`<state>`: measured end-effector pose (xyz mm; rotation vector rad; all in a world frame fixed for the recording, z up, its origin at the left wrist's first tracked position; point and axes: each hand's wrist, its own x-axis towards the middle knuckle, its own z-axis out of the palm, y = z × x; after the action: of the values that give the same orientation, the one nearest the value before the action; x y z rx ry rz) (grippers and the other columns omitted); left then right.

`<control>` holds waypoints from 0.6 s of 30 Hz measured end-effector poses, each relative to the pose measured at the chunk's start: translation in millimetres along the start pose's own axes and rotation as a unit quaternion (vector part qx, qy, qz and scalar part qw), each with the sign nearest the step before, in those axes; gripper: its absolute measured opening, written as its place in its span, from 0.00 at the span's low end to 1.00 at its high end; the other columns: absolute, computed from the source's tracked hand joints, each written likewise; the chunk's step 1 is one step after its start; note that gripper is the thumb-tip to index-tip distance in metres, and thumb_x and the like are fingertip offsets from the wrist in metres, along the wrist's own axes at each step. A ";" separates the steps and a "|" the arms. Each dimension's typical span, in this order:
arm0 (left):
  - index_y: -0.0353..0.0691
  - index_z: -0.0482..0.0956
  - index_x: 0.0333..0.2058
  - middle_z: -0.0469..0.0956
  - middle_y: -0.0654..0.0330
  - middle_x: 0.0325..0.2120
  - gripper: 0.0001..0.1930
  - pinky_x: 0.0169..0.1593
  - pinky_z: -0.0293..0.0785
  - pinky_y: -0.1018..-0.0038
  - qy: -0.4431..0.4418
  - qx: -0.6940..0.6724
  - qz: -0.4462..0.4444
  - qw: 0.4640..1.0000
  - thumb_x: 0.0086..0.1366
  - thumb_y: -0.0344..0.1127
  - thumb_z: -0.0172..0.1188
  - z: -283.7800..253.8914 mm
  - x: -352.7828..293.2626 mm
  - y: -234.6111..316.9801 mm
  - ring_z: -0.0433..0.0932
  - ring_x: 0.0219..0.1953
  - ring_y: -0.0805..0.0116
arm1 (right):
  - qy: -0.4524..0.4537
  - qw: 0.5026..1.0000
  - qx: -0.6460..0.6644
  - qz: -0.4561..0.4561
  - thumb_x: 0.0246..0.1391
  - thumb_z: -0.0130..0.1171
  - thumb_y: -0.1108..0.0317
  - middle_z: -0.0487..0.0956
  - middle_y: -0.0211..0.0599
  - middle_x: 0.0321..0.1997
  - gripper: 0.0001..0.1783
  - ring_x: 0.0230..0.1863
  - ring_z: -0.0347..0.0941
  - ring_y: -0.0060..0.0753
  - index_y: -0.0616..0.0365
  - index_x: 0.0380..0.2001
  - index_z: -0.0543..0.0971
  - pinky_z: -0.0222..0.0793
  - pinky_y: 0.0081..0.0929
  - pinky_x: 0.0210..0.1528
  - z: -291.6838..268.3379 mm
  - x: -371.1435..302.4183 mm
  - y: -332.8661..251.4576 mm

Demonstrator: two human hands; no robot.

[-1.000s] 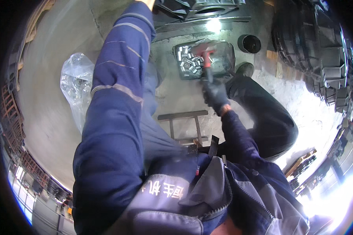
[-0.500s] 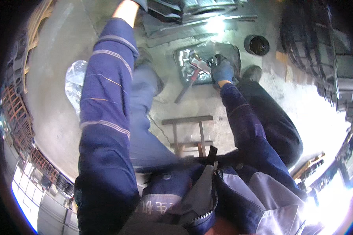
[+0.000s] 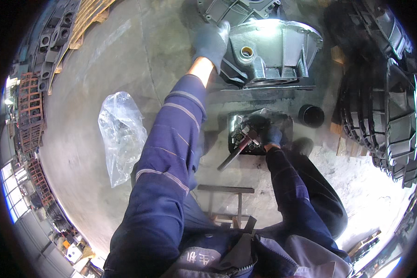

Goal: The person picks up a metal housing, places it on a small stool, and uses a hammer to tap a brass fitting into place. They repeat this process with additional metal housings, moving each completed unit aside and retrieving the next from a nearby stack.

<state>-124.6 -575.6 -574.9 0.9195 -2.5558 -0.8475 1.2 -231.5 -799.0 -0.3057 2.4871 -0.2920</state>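
Note:
A large grey cast-metal housing (image 3: 280, 46) with a round port stands on the floor ahead of me. My left hand (image 3: 211, 44), in a grey glove, is closed on its left rim. A shallow dark tray (image 3: 287, 121) lies nearer to me, holding several small metal fittings (image 3: 238, 137). Across them rests a hammer (image 3: 236, 153), its handle sticking out over the tray's near left edge. My right hand (image 3: 272, 135), gloved in blue-grey, reaches into the tray's right part, beside the hammer head. Its fingers are lost in the dark there.
A clear plastic bag (image 3: 121, 139) lies on the floor at the left. A black round container (image 3: 311, 116) stands right of the tray. Large dark castings (image 3: 380, 106) are stacked at the right. A low metal stool frame (image 3: 224, 189) is close before me. Another casting (image 3: 238, 10) sits behind the housing.
The view has tilted up, so the housing shows much more fully. My left hand, mostly cut off before, now appears whole on its rim. The right hand is still in the tray.

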 end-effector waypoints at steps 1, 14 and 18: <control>0.29 0.85 0.33 0.82 0.34 0.33 0.29 0.49 0.76 0.48 -0.004 -0.001 -0.006 1.000 0.68 0.53 0.46 -1.2 -0.9 1.6 0.82 0.41 0.33 | 0.018 1.000 0.008 0.003 0.55 0.62 0.44 0.86 0.46 0.46 0.25 0.48 0.83 0.56 0.46 0.50 0.85 0.79 0.49 0.48 -0.5 -1.2 -2.5; 0.32 0.85 0.41 0.82 0.35 0.42 0.28 0.54 0.74 0.48 -0.052 -0.042 0.004 0.998 0.71 0.53 0.44 -9.8 -7.4 4.1 0.81 0.46 0.36 | 0.150 0.850 0.501 -0.061 0.58 0.68 0.63 0.88 0.37 0.38 0.15 0.38 0.85 0.34 0.62 0.43 0.83 0.79 0.31 0.41 -115.6 -43.5 -33.6; 0.33 0.85 0.42 0.82 0.37 0.44 0.29 0.56 0.74 0.49 -0.074 -0.048 -0.001 0.996 0.72 0.55 0.44 -10.4 -5.5 1.9 0.81 0.49 0.38 | 0.182 0.759 0.571 -0.255 0.56 0.71 0.69 0.85 0.36 0.36 0.21 0.36 0.81 0.25 0.68 0.49 0.79 0.80 0.26 0.44 -232.4 -67.7 -112.7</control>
<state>-116.7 -575.2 -566.0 0.8595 -2.6114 -1.0660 -67.4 -287.4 -547.1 -0.3947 1.9995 -2.1274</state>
